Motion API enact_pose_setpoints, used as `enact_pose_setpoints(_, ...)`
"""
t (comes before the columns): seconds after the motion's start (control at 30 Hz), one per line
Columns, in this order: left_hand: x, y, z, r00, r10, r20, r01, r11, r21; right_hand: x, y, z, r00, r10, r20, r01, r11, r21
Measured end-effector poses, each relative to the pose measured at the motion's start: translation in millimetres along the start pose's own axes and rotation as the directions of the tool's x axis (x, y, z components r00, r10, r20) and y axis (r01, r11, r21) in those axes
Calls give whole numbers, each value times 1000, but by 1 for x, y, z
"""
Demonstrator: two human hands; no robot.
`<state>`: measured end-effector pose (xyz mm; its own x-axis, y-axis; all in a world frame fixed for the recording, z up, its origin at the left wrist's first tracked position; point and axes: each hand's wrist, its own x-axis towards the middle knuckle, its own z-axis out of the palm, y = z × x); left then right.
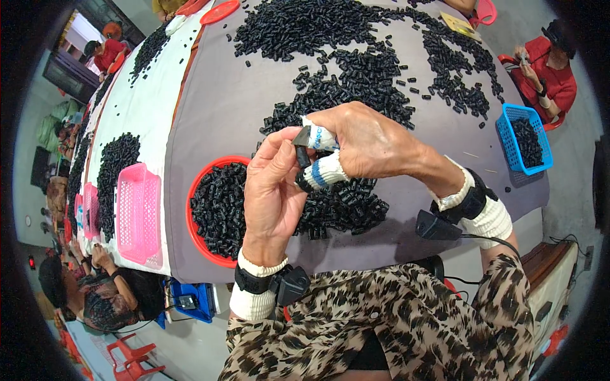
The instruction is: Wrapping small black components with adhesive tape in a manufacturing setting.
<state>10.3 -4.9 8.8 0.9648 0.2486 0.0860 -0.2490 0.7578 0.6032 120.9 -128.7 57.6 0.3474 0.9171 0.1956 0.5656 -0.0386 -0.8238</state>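
My left hand (pixel 270 206) pinches a small black cylindrical piece (pixel 302 157) between thumb and fingers, over the table. Close against it, my right hand (pixel 378 143) is closed on a small dark blade (pixel 302 136), whose tip is by the left fingertips. White wrapping with blue marks covers fingers of the right hand. Beneath and behind the hands lies a large heap of similar black pieces (pixel 356 86). A round red basin (pixel 190 202), filled with these pieces, stands just left of my left hand.
A pink basket (pixel 138 213) stands to the left, near another heap (pixel 119 171) on white cloth. At the right edge, a blue basket (pixel 522 143) holds black pieces. A person in red (pixel 553 82) sits beyond it; another person (pixel 101 289) works at the lower left.
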Motion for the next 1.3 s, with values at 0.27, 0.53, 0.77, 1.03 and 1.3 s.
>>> enact_pose_setpoints(0.27, 1, -1, -7, 999, 3, 51, -2, 1000, -13, 0, 4, 2, 999, -16, 29, 17, 999, -38)
enact_pose_setpoints(0.53, 1, 0, -3, 999, 19, 41, -19, 1000, 16, 0, 1, 3, 1000, -4, 22, 6, 997, -81)
enact_pose_setpoints(0.77, -1, 1, -3, 1000, 28, -2, -28, 997, 69, 0, 3, 5, 1000, -15, 22, 16, 999, -35)
enact_pose_setpoints(1.03, -2, -1, -4, 1000, 12, 1, -12, 996, 84, -1, 3, 5, 998, -32, 45, 34, 998, -52)
enact_pose_setpoints(1.3, -1, -1, -2, 1000, 9, 30, -9, 1000, 12, 0, 6, 9, 999, -31, -32, 30, 999, -31)
